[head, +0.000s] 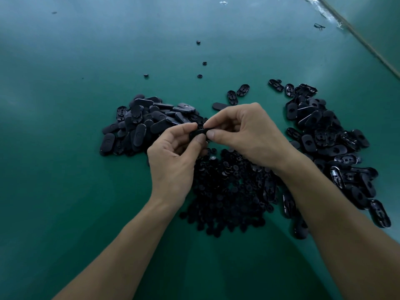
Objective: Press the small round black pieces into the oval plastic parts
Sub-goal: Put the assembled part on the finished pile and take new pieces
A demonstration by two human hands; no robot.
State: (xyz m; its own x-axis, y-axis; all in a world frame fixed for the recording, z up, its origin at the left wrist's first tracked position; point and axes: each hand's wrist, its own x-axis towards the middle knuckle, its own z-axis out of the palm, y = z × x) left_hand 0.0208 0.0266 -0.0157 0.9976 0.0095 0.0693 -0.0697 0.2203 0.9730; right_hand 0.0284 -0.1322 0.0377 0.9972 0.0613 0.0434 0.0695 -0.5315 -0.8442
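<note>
A: Nearest to the camera are the two bare forearms, coming up from the bottom edge. Between them, on the green surface (65,191), lies the heap of small round black pieces (227,191).

B: And the hands, what do they do?

A: The left hand (173,156) and the right hand (249,135) meet above the heap. Both are pinching one oval plastic part (198,133) between thumb and fingertips, each hand taking one end of it. The other fingers are curled in. If a round piece is already in the part, I cannot tell; the fingers hide the middle.

B: Where are the other oval parts?

A: One pile of ovals (142,126) lies left, behind the left hand. A second pile (333,148) lies at the right, many with the hollow side up. Some single round pieces (204,63) lie farther away, well apart from the heaps.

B: How will such a part handle, you think?

A: I judge it very light and stiff, a thin moulded shell. The surface shines, so it may slip between dry fingers. It is best to hold it at the two narrow ends, so the middle stays free for pressing. The round piece is tiny; it can easily jump away if pressed crooked.
</note>
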